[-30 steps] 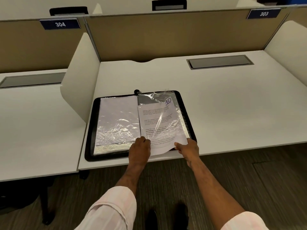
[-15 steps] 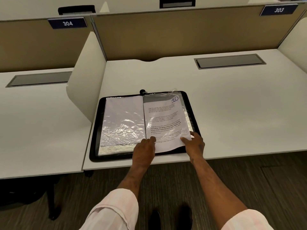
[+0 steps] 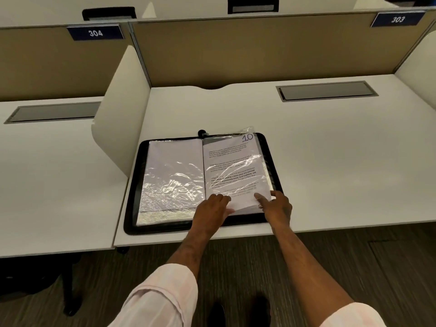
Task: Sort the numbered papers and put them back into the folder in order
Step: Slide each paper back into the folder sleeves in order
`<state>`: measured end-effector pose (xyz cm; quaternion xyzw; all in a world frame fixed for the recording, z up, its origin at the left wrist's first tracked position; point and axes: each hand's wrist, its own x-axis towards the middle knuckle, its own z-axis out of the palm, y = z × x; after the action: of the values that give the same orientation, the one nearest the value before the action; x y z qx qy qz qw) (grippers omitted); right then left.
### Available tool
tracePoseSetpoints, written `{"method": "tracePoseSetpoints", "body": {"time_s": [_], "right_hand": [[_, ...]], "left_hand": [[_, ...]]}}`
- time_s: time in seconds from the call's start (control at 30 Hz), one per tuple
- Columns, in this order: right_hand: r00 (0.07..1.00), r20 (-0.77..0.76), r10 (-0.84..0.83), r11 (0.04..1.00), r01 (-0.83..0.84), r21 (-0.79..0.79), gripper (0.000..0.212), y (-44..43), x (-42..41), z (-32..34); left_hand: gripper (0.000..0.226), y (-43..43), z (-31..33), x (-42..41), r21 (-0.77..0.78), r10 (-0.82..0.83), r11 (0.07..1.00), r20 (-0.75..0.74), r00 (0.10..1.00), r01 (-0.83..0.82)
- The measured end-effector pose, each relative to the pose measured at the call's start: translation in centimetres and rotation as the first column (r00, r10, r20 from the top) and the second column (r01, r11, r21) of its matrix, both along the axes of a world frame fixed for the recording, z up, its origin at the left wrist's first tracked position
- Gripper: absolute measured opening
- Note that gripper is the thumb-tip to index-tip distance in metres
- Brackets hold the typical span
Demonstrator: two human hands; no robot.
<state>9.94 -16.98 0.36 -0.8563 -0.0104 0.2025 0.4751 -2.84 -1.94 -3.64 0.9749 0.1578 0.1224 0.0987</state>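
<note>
Both hands, left (image 3: 213, 208) and right (image 3: 276, 205), press open fingers on limp, slippery sheet 10 (image 3: 232, 171), best steered by its near corners into the folder (image 3: 132, 208) sleeve.

A white desk (image 3: 330, 161) is filling the middle of the view, with a grey cable-access hatch (image 3: 326, 90) lying flush in its far side. White side dividers (image 3: 122, 109) are separating it from a neighbouring desk (image 3: 52, 173). Tan back panels (image 3: 259, 50) are carrying blue number plates reading 304 (image 3: 95, 33) and 303 (image 3: 398, 19). Dark wood-patterned flooring (image 3: 377, 267) is showing below.
</note>
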Motion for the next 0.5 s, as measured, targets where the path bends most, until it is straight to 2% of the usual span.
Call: {"method": "tracePoseSetpoints", "body": {"time_s": [0.27,0.5], "right_hand": [[0.999,-0.037,0.007,0.999,-0.005,0.053,0.044,-0.9,0.6,-0.3],[0.998,-0.064,0.026,0.998,-0.023,0.051,0.048,-1.2,0.8,-0.8]], "left_hand": [[0.022,-0.3,-0.3,1.4,0.08,-0.012,0.997,0.003,1.0,0.012],[0.023,-0.6,0.0,2.4,0.091,0.022,0.996,-0.03,0.999,-0.019]]}}
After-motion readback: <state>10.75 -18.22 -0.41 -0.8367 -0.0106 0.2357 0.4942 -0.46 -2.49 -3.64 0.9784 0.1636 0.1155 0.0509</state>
